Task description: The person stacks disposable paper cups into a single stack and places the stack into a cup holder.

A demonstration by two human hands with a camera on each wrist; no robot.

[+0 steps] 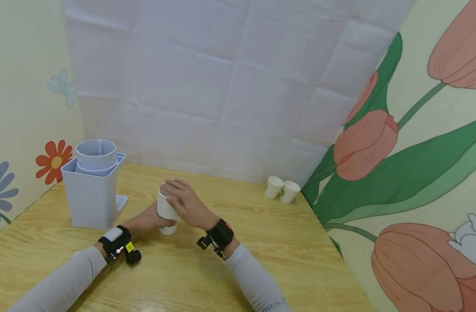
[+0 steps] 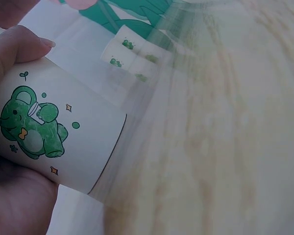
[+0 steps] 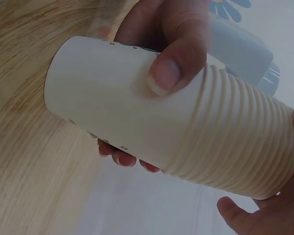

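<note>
A tall stack of white paper cups stands slightly tilted low over the wooden table. My left hand grips the stack around its lower part, thumb on one side and fingertips on the other in the right wrist view. Below that grip the lowest cup shows a printed green bear. Many ridged rims line the upper part of the stack. My right hand lies over the top, its fingers stretched across the mouth, and its thumb stands off the side in the right wrist view.
Two paper cups stand side by side at the back right of the table. To the left is a pale blue square bin with a round container in it. A white sheet and flowered walls border the table.
</note>
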